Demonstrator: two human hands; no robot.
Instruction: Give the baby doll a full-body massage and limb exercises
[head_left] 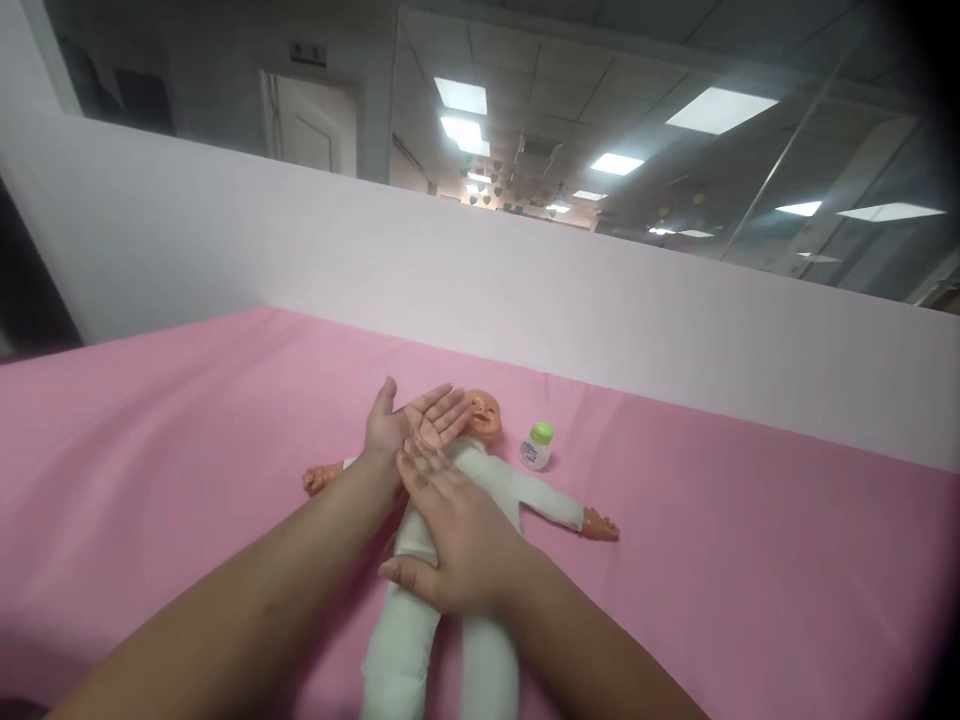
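Note:
A baby doll [489, 610] with a white cloth body lies on its back, arms spread out, its head away from me. Above its chest my left hand [416, 420] is turned palm up, fingers stretched out and holding nothing. My right hand [469, 525] is palm down, its fingertips laid over the left palm near the wrist and its thumb apart. The two hands hide much of the doll's chest and one of its arms. To the right of the doll's head stands a small clear bottle [536, 453] with a green cap.
Under the doll is a pink sheet [720, 560] over a flat surface. A white wall [450, 270] rises behind it, with a glass pane [600, 130] above that shows ceiling lights. A door [315, 130] shows at the upper left.

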